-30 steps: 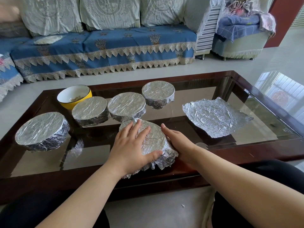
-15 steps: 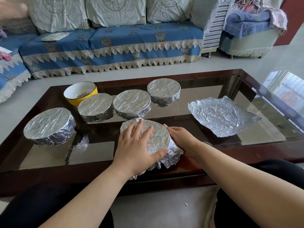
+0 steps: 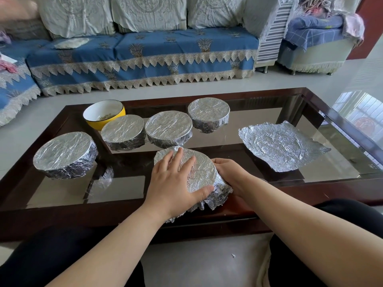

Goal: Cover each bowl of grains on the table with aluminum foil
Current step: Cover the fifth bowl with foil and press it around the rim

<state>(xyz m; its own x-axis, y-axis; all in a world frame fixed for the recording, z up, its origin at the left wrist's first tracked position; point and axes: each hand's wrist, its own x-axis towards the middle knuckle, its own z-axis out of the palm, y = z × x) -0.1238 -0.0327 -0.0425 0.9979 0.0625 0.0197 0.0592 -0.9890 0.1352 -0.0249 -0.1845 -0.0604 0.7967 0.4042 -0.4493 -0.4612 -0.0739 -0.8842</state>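
Note:
A foil-covered bowl (image 3: 200, 168) stands near the front edge of the glass table (image 3: 259, 119). My left hand (image 3: 173, 183) lies flat on its foil top, fingers spread and thumb along the front rim. My right hand (image 3: 229, 175) cups the bowl's right side, fingers curled against the crumpled foil skirt. Behind it stand several more bowls wrapped in foil, among them a far-left bowl (image 3: 64, 154), a middle bowl (image 3: 169, 128) and a rear bowl (image 3: 208, 113). A yellow bowl (image 3: 103, 114) with grains stands uncovered at the back left. A loose foil sheet (image 3: 277, 146) lies to the right.
A small foil scrap (image 3: 106, 176) lies on the glass left of my hands. A blue-covered sofa (image 3: 145, 54) stands behind the table and an armchair (image 3: 315, 42) at the back right. My knees are under the table's front edge.
My right hand has curled in closer round the bowl's right side, folding the foil down there. My left hand has stayed pressed on top. The view has shifted slightly.

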